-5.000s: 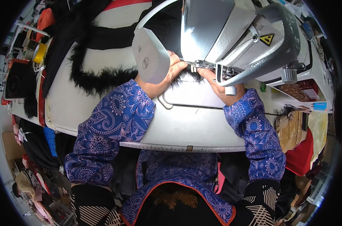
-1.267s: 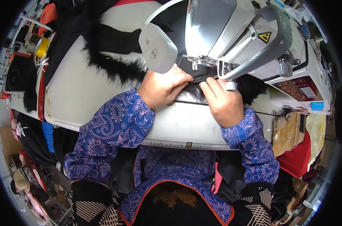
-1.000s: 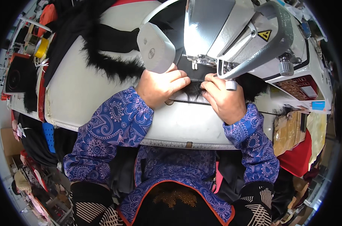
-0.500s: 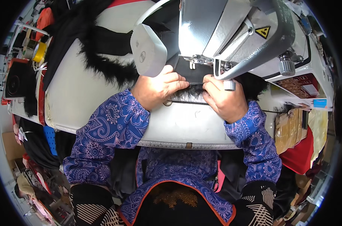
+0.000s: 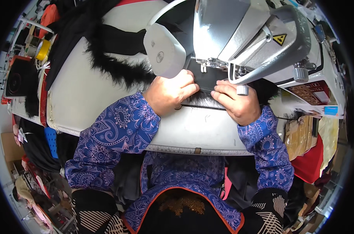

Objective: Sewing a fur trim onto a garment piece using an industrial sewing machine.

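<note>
My left hand (image 5: pixel 167 91) pinches the near edge of black fabric (image 5: pixel 208 78) with a fringe of black fur, just in front of the sewing machine (image 5: pixel 247 43). My right hand (image 5: pixel 235 99) has curled fingers on the same edge, a short gap to the right of the left one. The presser foot (image 5: pixel 203 67) stands behind both hands, over the fabric. A long black fur strip (image 5: pixel 118 70) runs out to the left, partly behind the white guard (image 5: pixel 163 52).
The white table (image 5: pixel 184 128) has a measuring tape along its front edge. Black cloth (image 5: pixel 67 46), a black speaker (image 5: pixel 17 78) and a yellow roll (image 5: pixel 42 49) are at left. A taped bundle (image 5: pixel 297 136) and red cloth (image 5: pixel 305 163) lie at right.
Five seconds ago both hands were up at the presser foot; they are now nearer me, with more black fabric showing between them and the foot. Lately the right fingers have shifted slightly.
</note>
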`<control>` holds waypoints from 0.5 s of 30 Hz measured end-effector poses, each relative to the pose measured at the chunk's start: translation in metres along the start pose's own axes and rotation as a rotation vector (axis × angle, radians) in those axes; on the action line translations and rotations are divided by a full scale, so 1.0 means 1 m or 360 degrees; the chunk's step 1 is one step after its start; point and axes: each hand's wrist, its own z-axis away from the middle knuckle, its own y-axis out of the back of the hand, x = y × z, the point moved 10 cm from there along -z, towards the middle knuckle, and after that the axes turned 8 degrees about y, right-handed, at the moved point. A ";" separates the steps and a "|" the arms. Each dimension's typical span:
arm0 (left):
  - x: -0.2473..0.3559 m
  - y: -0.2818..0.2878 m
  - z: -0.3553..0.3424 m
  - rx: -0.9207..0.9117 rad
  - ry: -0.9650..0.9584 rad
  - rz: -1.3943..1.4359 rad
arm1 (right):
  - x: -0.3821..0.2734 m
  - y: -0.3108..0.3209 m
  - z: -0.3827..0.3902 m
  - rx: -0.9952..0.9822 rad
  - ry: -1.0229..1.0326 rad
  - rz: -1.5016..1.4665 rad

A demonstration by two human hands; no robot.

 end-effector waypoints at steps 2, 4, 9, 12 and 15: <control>-0.007 -0.004 0.000 0.0016 0.0009 -0.0060 | 0.004 -0.003 -0.001 -0.0030 -0.0003 0.0014; -0.016 -0.007 -0.002 0.0025 0.0056 -0.0134 | 0.008 -0.002 -0.005 0.0021 0.0020 0.0095; -0.025 0.000 -0.015 0.0070 0.0089 -0.0255 | 0.035 -0.012 -0.003 0.0035 -0.0259 0.0017; -0.029 0.000 -0.019 0.0100 0.0080 -0.0271 | 0.044 -0.017 -0.004 0.0024 -0.0311 -0.0019; -0.029 0.001 -0.019 0.0093 0.0052 -0.0295 | 0.064 -0.022 0.003 0.0128 -0.0706 -0.0378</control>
